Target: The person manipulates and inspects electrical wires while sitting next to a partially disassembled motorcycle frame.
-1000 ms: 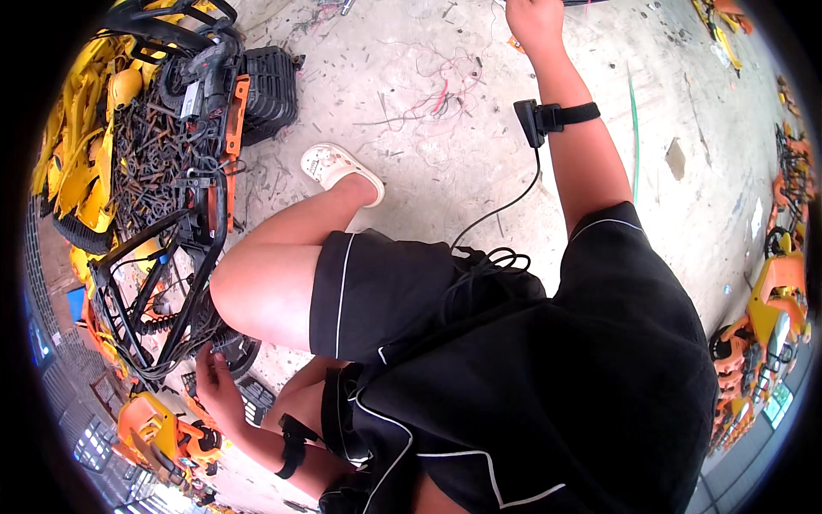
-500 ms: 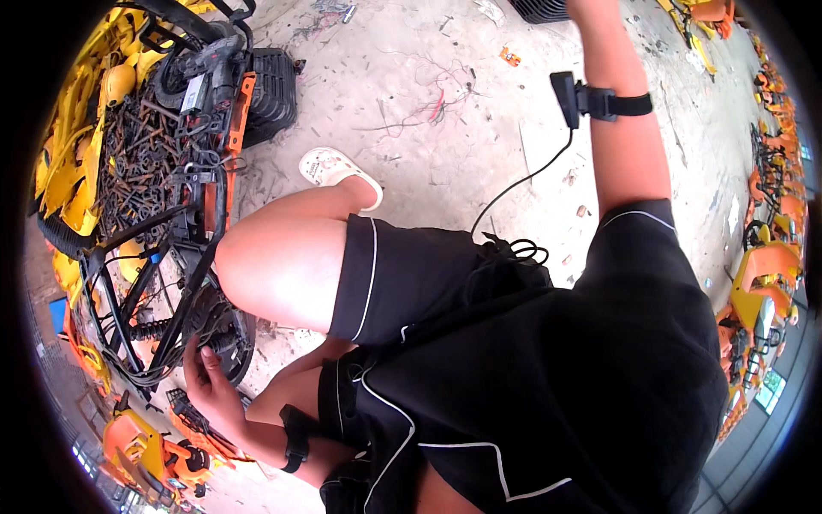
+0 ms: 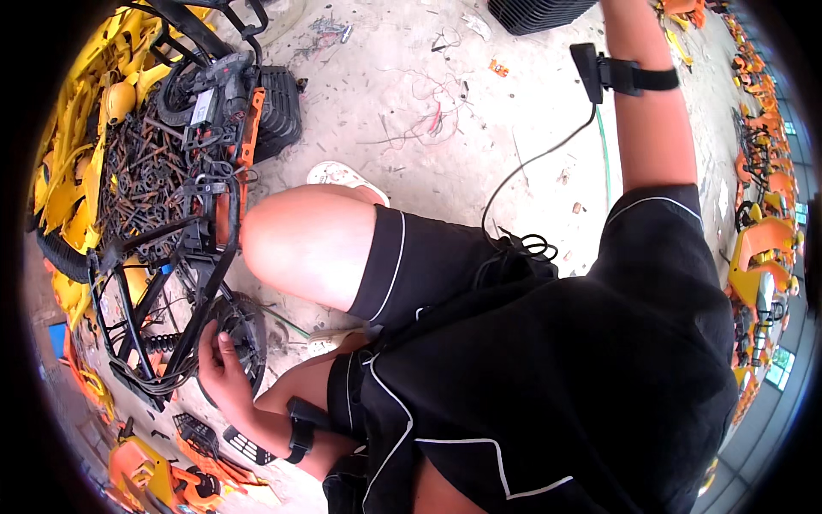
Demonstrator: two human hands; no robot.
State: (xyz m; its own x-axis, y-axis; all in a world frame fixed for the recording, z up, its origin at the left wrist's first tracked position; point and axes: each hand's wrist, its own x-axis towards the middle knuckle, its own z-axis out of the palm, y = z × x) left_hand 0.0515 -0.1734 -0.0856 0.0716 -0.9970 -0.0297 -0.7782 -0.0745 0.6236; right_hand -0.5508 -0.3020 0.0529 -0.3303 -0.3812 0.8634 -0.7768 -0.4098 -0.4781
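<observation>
My left hand (image 3: 224, 373) is beside a black tubular frame (image 3: 205, 295) and a small wheel (image 3: 244, 330). Its thumb stands apart from the fingers, and nothing shows in the grip; whether the fingertips touch the frame is unclear. A bundle of dark cables (image 3: 163, 383) runs along the frame's lower end, close to this hand. Past the top edge my right hand is out of sight; only the forearm (image 3: 652, 137) with a strapped black device (image 3: 591, 73) shows. Near that forearm lies a black ribbed basket (image 3: 541, 15), cut off by the edge.
Rusty bolts and metal parts (image 3: 145, 180) fill the frame's upper part, and a cordless power tool (image 3: 227, 81) rests there. Yellow panels (image 3: 64, 171) are heaped at far left. Thin wires (image 3: 424, 120) litter the concrete floor. Orange and yellow vehicle parts (image 3: 766, 248) line the right side.
The view has shifted a little. My right forearm sits further right, and more of the ribbed basket shows at the top. My left hand stays by the frame and wheel.
</observation>
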